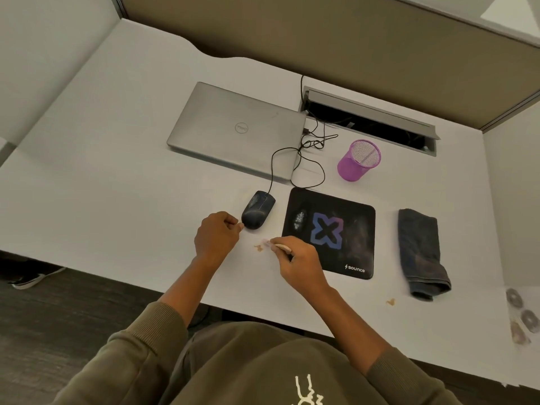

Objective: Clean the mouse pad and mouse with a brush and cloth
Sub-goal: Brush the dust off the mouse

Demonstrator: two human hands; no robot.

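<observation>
White desk (pixel 117 176): Dell laptop (pixel 236 130), "source" mouse pad (pixel 330 232).

The tabletop (pixel 117 171) is pale grey-white. The mouse (pixel 258 209) is dark navy. The pad (pixel 330 232) is black with a blue-to-purple X and white lettering. The cloth (pixel 420 252) is dark blue-grey. The mesh cup (pixel 358 160) is purple, the laptop (pixel 233 130) silver, the sleeves (pixel 152 331) olive.
</observation>
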